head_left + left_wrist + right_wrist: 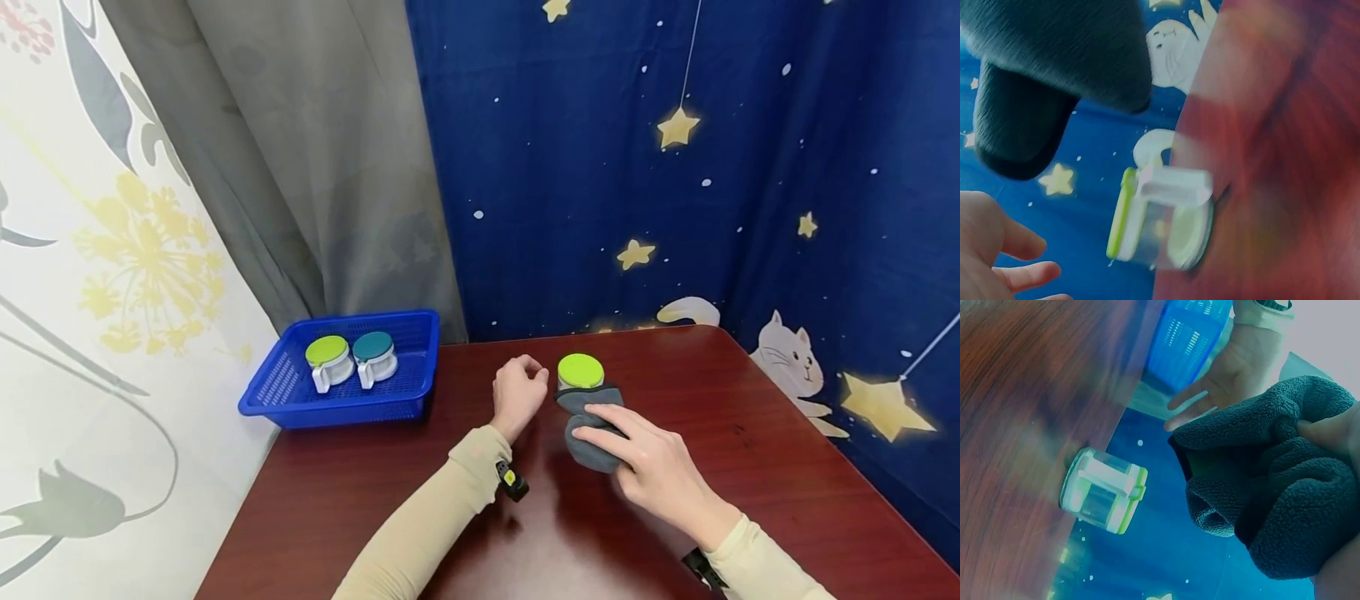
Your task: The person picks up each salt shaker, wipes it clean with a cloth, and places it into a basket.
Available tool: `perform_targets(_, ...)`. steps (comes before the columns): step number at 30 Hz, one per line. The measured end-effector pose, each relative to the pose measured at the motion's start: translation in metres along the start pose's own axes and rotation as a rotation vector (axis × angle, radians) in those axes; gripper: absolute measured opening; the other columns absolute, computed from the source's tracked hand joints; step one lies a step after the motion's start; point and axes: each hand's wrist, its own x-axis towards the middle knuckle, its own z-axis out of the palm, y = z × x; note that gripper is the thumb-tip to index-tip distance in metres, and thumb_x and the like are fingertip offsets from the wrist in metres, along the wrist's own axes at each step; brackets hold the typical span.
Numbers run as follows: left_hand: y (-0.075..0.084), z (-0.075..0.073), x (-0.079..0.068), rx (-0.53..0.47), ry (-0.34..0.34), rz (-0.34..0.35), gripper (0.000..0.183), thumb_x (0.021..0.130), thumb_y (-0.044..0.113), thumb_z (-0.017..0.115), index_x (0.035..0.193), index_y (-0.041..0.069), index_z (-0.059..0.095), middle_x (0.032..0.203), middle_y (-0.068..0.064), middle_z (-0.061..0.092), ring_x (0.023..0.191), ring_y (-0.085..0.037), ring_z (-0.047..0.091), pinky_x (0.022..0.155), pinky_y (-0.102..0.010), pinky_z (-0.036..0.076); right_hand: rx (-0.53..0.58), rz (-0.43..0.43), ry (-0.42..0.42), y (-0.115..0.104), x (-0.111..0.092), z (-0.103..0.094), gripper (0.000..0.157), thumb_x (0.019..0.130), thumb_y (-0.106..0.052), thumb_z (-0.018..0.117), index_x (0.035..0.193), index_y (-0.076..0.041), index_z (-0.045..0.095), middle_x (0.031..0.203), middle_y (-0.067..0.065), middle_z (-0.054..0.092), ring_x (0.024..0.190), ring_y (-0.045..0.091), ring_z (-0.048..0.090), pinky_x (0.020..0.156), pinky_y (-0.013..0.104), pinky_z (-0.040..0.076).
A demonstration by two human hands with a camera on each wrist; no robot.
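Observation:
My right hand (663,471) grips a folded dark grey cloth (596,442), the thumb pressing into its fleecy folds in the right wrist view. Behind the cloth stands a clear jar (581,372) with a lime-green lid and a white handle; in the head view the cloth overlaps its lower part. Both wrist views show the jar (1105,490) upright on the table, apart from the cloth. To the left of the jar is my left hand (517,396), holding nothing. Its fingers (1025,275) are spread and relaxed in the left wrist view.
A blue perforated basket (337,412) stands at the table's back left. Inside it are a green-lidded jar (328,354) and a teal-lidded jar (374,350), both with white handles. Curtains (570,167) hang behind the dark red wooden table (360,492).

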Motion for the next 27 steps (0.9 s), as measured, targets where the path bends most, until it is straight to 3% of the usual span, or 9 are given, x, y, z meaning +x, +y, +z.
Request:
perform_targets(9, 0.007, 0.036, -0.024, -0.023, 0.007, -0.077, 0.006, 0.09, 0.025, 0.074, 0.085, 0.023, 0.073, 0.081, 0.011, 0.063, 0.071, -0.013, 0.058, 0.062, -0.032, 0.048, -0.027, 0.018, 0.022, 0.01, -0.008, -0.007, 0.07, 0.069, 0.001, 0.05, 0.128, -0.031, 0.069, 0.137, 0.001, 0.059, 0.119, 0.024, 0.061, 0.06, 0.041, 0.058)
perform_targets(16, 0.015, 0.06, -0.039, -0.023, 0.022, -0.178, 0.007, 0.083, 0.024, 0.075, 0.08, 0.027, 0.07, 0.08, 0.008, 0.059, 0.067, -0.017, 0.055, 0.06, -0.04, 0.046, -0.033, 0.058, -0.008, 0.014, -0.017, -0.011, 0.07, 0.07, 0.001, 0.053, 0.13, -0.031, 0.068, 0.139, 0.002, 0.058, 0.12, 0.025, 0.061, 0.065, 0.042, 0.059)
perform_targets(22, 0.025, 0.077, -0.042, -0.061, 0.063, -0.286, 0.016, 0.075, 0.017, 0.079, 0.079, 0.029, 0.071, 0.103, 0.006, 0.065, 0.078, -0.025, 0.061, 0.072, -0.047, 0.05, -0.034, 0.11, -0.049, 0.015, -0.024, -0.014, 0.071, 0.071, 0.003, 0.057, 0.131, -0.032, 0.067, 0.14, 0.002, 0.057, 0.122, 0.026, 0.059, 0.068, 0.043, 0.06)
perform_targets(27, 0.03, 0.088, -0.044, -0.081, 0.092, -0.325, 0.013, 0.075, 0.018, 0.082, 0.073, 0.026, 0.071, 0.116, 0.006, 0.063, 0.082, -0.027, 0.063, 0.076, -0.049, 0.051, -0.044, 0.123, -0.034, 0.017, -0.029, -0.016, 0.071, 0.07, 0.003, 0.058, 0.131, -0.033, 0.068, 0.14, 0.002, 0.058, 0.122, 0.026, 0.059, 0.068, 0.044, 0.059)
